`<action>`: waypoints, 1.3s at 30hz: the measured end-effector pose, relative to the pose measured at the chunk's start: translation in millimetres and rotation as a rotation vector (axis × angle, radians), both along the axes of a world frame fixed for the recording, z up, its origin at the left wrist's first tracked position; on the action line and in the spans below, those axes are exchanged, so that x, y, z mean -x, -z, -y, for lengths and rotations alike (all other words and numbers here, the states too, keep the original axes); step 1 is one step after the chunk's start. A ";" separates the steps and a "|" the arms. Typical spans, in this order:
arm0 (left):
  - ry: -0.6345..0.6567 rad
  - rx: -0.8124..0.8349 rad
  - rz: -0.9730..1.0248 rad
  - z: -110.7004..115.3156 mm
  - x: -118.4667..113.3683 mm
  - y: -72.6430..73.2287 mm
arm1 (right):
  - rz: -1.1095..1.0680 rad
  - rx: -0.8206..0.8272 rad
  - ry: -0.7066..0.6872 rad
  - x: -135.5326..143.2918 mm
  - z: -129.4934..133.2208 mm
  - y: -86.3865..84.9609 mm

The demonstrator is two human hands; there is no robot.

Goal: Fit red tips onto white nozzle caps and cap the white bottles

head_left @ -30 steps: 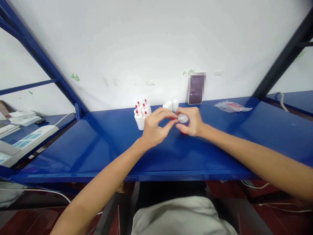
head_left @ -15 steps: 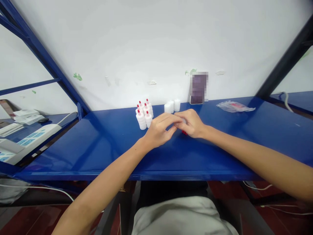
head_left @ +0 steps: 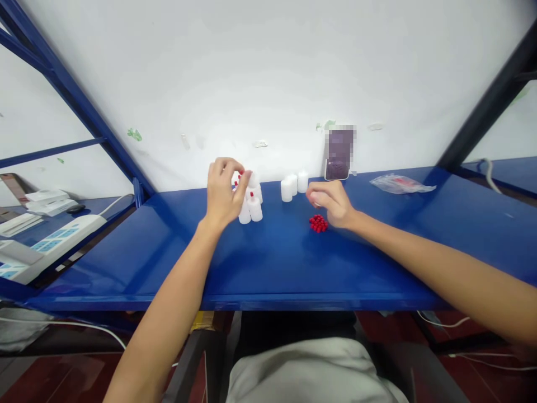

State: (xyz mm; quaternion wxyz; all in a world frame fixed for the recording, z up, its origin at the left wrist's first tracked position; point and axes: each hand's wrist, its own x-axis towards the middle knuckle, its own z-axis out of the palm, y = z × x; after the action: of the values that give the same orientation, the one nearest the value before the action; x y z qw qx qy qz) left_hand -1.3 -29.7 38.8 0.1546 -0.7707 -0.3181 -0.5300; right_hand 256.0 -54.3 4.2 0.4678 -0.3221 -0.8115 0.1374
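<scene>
My left hand (head_left: pixel 225 190) is above the group of white bottles with red tips (head_left: pixel 255 210), its thumb and fingers closed around the red tip of one bottle (head_left: pixel 242 173). The hand hides part of the group. My right hand (head_left: pixel 333 204) is curled shut over the table, just behind a small pile of red caps (head_left: pixel 318 223). A pale bit shows under its fingers, too small to name. To the left of that hand stand several white bottles without red tips (head_left: pixel 287 190).
A phone (head_left: pixel 338 165) leans upright against the wall. To its right lies a clear plastic bag (head_left: pixel 400 183) with something red inside. A white power strip (head_left: pixel 62 240) is on the neighbouring surface at left. Blue frame posts (head_left: pixel 113 151) flank the blue table (head_left: pixel 268 263).
My hands have parted. The left moved left to the red-tipped bottles, while the right stayed near the caps with fingers curled. The red pile, largely covered before, is now visible.
</scene>
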 end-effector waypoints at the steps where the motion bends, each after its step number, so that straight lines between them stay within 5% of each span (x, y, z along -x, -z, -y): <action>1: -0.065 0.026 -0.013 -6.2 8.9 -2.0 | -0.070 0.008 0.001 -2.6 -2.9 1.6; 6: -0.182 0.181 -0.245 -20.6 26.6 3.0 | -0.335 -0.038 0.086 -9.9 -15.2 8.2; 10: -0.215 0.232 -0.341 -16.8 22.3 5.5 | -0.256 -0.004 0.218 -8.2 -19.0 10.0; 14: -0.204 0.116 -0.216 -3.3 11.4 0.3 | -0.139 0.153 0.275 -6.2 -24.0 10.6; 17: -0.099 0.057 -0.218 15.4 -11.5 4.3 | -0.077 0.234 0.356 -8.8 -31.4 12.7; 24: 0.234 0.329 -0.516 36.5 -72.8 47.3 | -0.088 0.352 0.441 -19.4 -48.5 21.9; 31: 0.443 0.504 -0.550 25.0 -72.0 55.6 | -0.050 0.386 0.471 -22.2 -53.9 25.6; 39: 0.430 0.615 -0.576 22.3 -71.6 58.9 | -0.049 0.384 0.473 -18.2 -48.9 23.0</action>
State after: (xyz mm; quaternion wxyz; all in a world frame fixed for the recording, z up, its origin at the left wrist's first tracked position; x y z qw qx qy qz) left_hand 70.3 -52.0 -20.1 -0.1119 -0.9448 -0.2376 -0.1958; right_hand 274.2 -5.4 -18.8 0.4368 -0.5814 -0.6616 0.1832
